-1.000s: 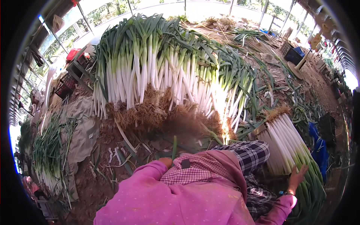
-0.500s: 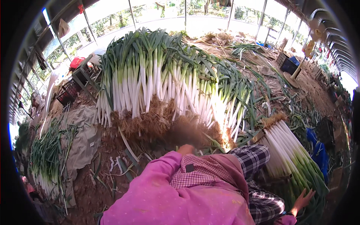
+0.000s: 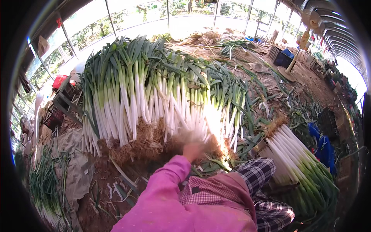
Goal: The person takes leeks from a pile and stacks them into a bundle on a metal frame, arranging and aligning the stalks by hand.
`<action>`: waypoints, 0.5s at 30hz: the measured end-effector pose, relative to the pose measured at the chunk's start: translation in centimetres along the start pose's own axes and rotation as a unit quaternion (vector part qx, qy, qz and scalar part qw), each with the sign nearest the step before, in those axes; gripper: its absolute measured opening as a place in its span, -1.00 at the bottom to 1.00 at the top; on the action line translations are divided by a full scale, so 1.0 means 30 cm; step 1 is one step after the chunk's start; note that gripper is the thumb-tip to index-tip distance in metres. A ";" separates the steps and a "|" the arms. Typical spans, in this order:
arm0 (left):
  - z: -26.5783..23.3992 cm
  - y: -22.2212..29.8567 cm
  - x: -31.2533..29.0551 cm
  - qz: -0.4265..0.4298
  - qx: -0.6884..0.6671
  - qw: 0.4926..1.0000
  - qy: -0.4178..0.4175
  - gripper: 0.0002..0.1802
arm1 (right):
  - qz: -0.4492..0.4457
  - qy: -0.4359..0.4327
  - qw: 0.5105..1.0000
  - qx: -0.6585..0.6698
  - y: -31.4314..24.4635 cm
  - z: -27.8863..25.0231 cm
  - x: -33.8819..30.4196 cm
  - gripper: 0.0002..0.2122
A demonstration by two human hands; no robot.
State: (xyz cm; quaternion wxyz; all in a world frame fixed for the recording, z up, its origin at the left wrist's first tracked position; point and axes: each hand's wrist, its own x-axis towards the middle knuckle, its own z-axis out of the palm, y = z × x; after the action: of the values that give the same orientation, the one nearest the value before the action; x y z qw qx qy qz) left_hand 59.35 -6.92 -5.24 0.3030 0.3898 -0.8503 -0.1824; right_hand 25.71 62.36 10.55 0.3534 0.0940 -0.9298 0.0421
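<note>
A big heap of long green onions (image 3: 129, 92) lies across the middle, leaves away from me and shaggy brown roots toward me. My left hand (image 3: 193, 151) is at the root ends near the heap's front edge. It is smeared by motion, so its fingers and anything in them cannot be made out. To my right, a neat bundle of green onions (image 3: 295, 152) lies slanted in a low frame (image 3: 261, 145), roots at the far end and leaves nearer me. My right hand is out of view.
More green onions (image 3: 45, 189) lie at the left beside a grey cloth (image 3: 79, 174). Leaf scraps (image 3: 123, 193) litter the soil. A blue plastic bag (image 3: 324, 149) is right of the bundle. Farther off stand a dark crate (image 3: 284, 58) and a post on a round base (image 3: 286, 73).
My left hand has moved along the roots and is still blurred. My right hand, earlier spread over the bundle's leaves, has left the view. The view has shifted slightly right.
</note>
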 end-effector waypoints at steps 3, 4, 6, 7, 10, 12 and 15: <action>-0.121 -0.089 0.360 -0.172 0.146 0.969 -0.098 -0.68 | 0.107 -0.111 0.981 -0.116 0.241 -0.056 -0.098 -0.33; -0.167 -0.190 0.453 -0.208 0.069 0.976 0.003 -0.66 | 0.122 -0.150 0.972 -0.136 0.265 -0.041 -0.121 -0.28; -0.253 -0.328 0.642 -0.228 -0.029 0.957 0.179 -0.65 | 0.134 -0.188 0.961 -0.153 0.241 -0.041 -0.183 -0.23; -0.316 -0.386 0.750 -0.246 -0.010 0.945 0.214 -0.64 | 0.123 -0.189 0.964 -0.138 0.169 -0.024 -0.198 -0.23; -0.506 -0.690 0.977 -0.167 0.100 0.925 0.325 -0.52 | 0.072 -0.208 0.973 -0.070 -0.143 0.063 -0.216 -0.24; -0.676 -0.929 1.047 -0.116 0.158 0.901 0.388 -0.46 | 0.026 -0.240 0.970 -0.011 -0.414 0.160 -0.209 -0.24; -0.725 -1.024 1.174 -0.111 0.068 0.919 0.373 -0.34 | -0.008 -0.262 0.964 0.031 -0.698 0.228 -0.200 -0.25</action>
State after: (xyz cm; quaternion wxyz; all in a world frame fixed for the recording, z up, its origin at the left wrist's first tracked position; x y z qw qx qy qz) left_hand 72.57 -55.10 7.44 0.5486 0.5410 -0.6375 0.0018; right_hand 29.95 41.74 1.71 0.0945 0.1204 -0.9874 0.0414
